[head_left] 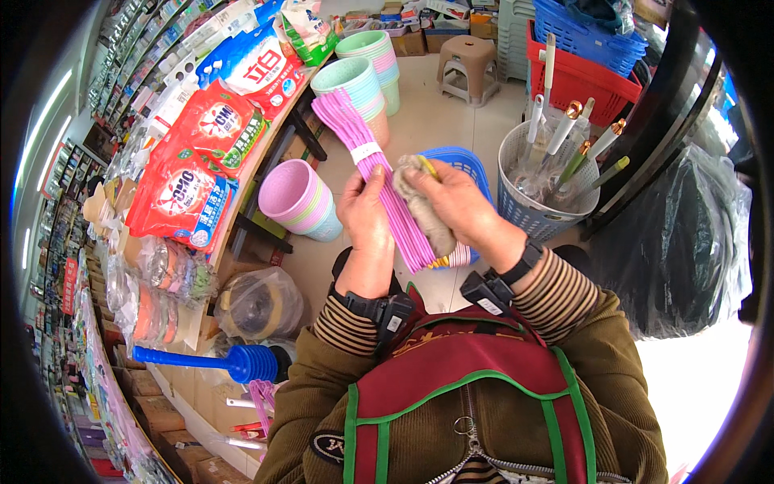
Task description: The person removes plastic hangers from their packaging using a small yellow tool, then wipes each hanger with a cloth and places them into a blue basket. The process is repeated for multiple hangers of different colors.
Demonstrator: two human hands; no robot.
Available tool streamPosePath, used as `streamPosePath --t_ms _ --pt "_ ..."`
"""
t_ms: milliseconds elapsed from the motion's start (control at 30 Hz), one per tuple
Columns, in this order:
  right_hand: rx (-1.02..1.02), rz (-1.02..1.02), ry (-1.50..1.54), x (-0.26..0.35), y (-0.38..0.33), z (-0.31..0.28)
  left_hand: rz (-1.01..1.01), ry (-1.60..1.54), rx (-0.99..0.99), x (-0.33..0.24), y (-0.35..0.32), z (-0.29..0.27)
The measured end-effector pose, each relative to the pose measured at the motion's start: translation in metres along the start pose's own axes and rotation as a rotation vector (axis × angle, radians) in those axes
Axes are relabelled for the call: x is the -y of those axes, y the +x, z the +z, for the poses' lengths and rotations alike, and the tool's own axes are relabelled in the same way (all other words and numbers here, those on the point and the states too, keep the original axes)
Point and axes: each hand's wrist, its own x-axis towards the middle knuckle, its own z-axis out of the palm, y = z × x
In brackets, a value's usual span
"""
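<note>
My left hand [364, 211] is closed around a bundle of pink-purple clothes hangers [339, 115], just below the white band [365, 152] that wraps them. The bundle slants from upper left to lower right in front of me. In my right hand [466, 208] is a crumpled grey-beige cloth [425, 214], pressed against the bundle's right side. A bit of yellow shows by the right fingers. Behind the right hand, a blue plastic basket [470, 161] stands low down, partly hidden by the hand and cloth.
Stacked pastel buckets [292, 194] stand left of my hands, beside a shelf with red detergent bags [181, 194]. A blue plunger [242, 363] juts out at lower left. To the right are a white perforated bin [524, 181] holding poles and a plastic-covered black bundle [677, 242]. A brown stool [469, 68] stands farther back.
</note>
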Motion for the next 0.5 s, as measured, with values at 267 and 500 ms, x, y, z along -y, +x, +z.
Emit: streamPosePath --t_ms 267,500 --pt "0.062 0.173 -0.123 -0.014 -0.005 0.002 0.049 0.041 0.052 0.008 -0.008 -0.006" --pt "0.379 0.226 -0.442 -0.013 -0.037 -0.017 -0.002 0.051 -0.102 -0.005 -0.002 -0.006"
